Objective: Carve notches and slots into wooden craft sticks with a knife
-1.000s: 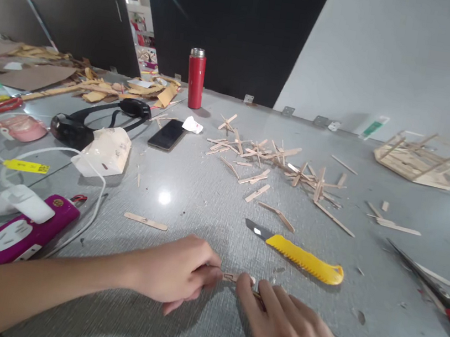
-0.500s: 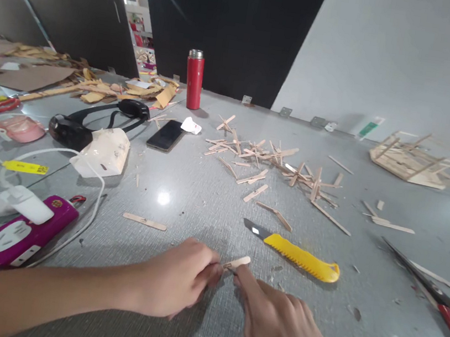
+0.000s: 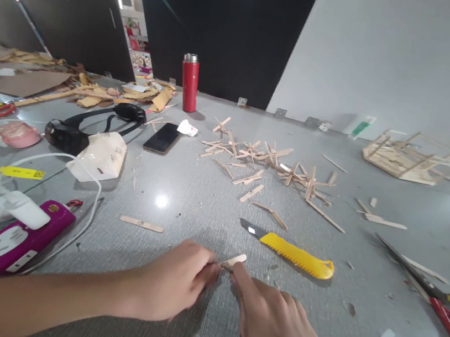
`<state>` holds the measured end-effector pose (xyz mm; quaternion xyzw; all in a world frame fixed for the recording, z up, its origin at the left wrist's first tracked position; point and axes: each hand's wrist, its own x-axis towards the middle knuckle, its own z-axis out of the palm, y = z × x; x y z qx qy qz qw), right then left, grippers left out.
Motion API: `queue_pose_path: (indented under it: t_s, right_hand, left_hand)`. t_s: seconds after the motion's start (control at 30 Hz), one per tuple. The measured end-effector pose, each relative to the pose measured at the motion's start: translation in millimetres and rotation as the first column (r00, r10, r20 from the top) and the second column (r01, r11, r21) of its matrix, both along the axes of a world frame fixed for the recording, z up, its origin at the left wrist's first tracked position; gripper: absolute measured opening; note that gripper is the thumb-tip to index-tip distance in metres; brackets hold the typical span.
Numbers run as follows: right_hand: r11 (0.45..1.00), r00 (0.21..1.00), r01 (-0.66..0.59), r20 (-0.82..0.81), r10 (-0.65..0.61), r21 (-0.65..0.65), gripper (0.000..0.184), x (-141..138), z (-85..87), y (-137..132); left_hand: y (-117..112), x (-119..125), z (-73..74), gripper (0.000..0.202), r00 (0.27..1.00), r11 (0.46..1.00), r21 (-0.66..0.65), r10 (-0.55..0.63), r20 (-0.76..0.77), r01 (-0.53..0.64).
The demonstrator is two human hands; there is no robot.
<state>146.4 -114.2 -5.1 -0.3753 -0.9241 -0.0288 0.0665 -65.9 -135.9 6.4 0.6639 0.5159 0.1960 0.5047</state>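
Note:
Close to me over the grey table, my left hand [image 3: 180, 279] pinches one end of a small wooden craft stick [image 3: 235, 261]. My right hand [image 3: 275, 315] has its index finger and thumb at the stick's other side, gripping it near the rounded end. A dark slit or mark shows on the stick between the two hands; its left part is hidden by my left fingers. Just beyond my right hand lies a yellow utility knife [image 3: 296, 254] with its blade out, pointing left. Another craft stick [image 3: 142, 224] lies flat ahead of my left forearm.
A pile of cut and crossed sticks [image 3: 268, 155] spreads mid-table. Behind it stand a red bottle [image 3: 189, 82] and, right, a wooden stick frame [image 3: 410, 158]. Scissors [image 3: 422, 282] lie far right. At left are a phone [image 3: 162, 138], a purple power bank [image 3: 25, 235] and a white cable [image 3: 97, 201].
The view has shifted slightly, so the table things appear a little further left. Both hands keep nearly the same hold on the craft stick.

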Motion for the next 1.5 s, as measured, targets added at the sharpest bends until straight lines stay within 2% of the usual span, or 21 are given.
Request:
queue_pose_path:
  t_s: [0.23, 0.33, 0.47, 0.63, 0.7, 0.87, 1.07, 1.27, 1.4, 1.5]
  right_hand:
    - [0.998, 1.0, 0.02, 0.023, -0.021, 0.059, 0.049, -3, -1.4, -4]
    - [0.995, 0.998, 0.008, 0.053, -0.013, 0.1, 0.052, -4, -0.1, -4]
    - [0.988, 0.993, -0.044, 0.117, 0.027, 0.149, 0.044, -5, 1.3, -3]
    - [0.99, 0.992, -0.081, 0.107, 0.068, 0.114, 0.042, -4, 2.7, -5]
    - [0.993, 0.993, -0.082, 0.092, 0.073, 0.088, 0.041, -2, 3.5, -6]
    - [0.996, 0.995, -0.063, 0.079, 0.058, 0.064, 0.039, -1, 4.9, -7]
    - [0.991, 0.986, -0.082, 0.156, 0.066, 0.102, 0.037, -4, 6.2, -3]
    - [0.988, 0.98, -0.066, 0.196, 0.037, 0.14, 0.038, -8, 5.8, 0]
    - [0.996, 0.985, -0.05, 0.167, 0.037, 0.075, 0.041, -6, 8.9, 3]
    - [1.0, 0.992, -0.01, 0.123, 0.008, 0.015, 0.033, -4, 12.2, 4]
  left_hand:
    - [-1, 7, 4.4, 0.037, 0.995, 0.995, 0.093, 0.047, -0.093, -0.039]
    - [-1, 7, 5.6, 0.037, 0.992, 0.996, 0.079, 0.047, -0.121, -0.037]
    - [-1, 7, 6.3, 0.037, 0.99, 0.998, 0.06, 0.039, -0.135, -0.031]
    - [-4, 9, -3.6, 0.037, 0.975, 0.965, 0.26, 0.079, -0.209, -0.022]
    - [-6, 11, -10.1, 0.037, 0.975, 0.957, 0.288, 0.087, -0.205, -0.025]
    - [-8, 12, -16.1, 0.041, 0.97, 0.954, 0.296, 0.116, -0.215, -0.048]
    - [-6, 12, -9.3, 0.04, 0.967, 0.955, 0.295, 0.11, -0.229, -0.038]
    - [-5, 13, 2.0, 0.035, 0.977, 0.979, 0.201, 0.064, -0.205, -0.023]
    - [-5, 14, 7.0, 0.036, 0.976, 0.985, 0.172, 0.059, -0.21, -0.023]
    - [-6, 14, 2.1, 0.035, 0.97, 0.98, 0.197, 0.085, -0.226, -0.04]
